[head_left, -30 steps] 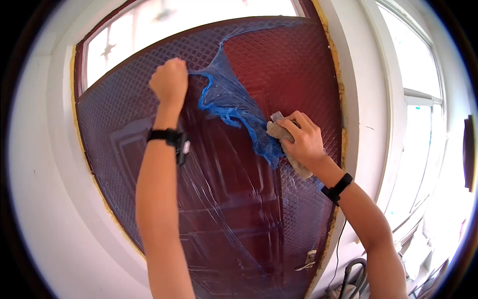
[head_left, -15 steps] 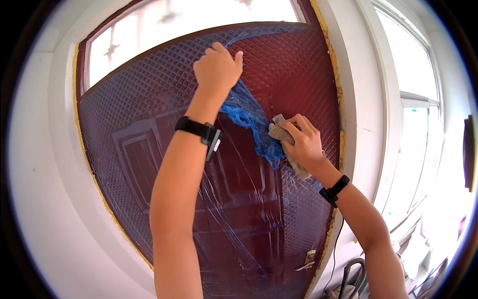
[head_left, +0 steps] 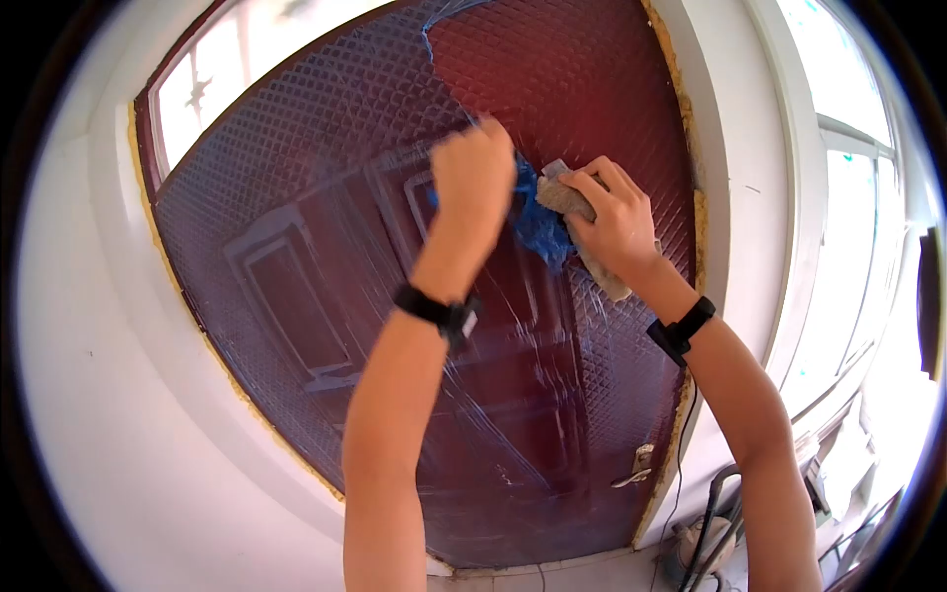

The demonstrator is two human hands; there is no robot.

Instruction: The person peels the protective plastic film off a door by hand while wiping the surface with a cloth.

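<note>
A dark red door (head_left: 582,89) with a quilted diamond pattern and raised panels fills the middle of the view. Thin blue protective film (head_left: 543,232) hangs loose and crumpled from it, and bare red surface shows at the upper right. My left hand (head_left: 472,183), slightly blurred, is closed in a fist on the film's torn edge. Just to its right, my right hand (head_left: 614,219) grips a beige-grey rag (head_left: 566,199) against the door. A small greyish flat piece pokes out above the rag near my fingertips; its kind is unclear.
Yellow foam (head_left: 701,237) lines the gap between door and white wall. A metal handle (head_left: 636,469) sits low on the door's right. At the lower right stand a vacuum-like machine with a black hose (head_left: 712,508) and a cable. A bright window (head_left: 853,237) lies beyond.
My left hand has moved down and right in view, closer to my right hand, pulling the film along. More bare red door shows at the top. The view has shifted slightly.
</note>
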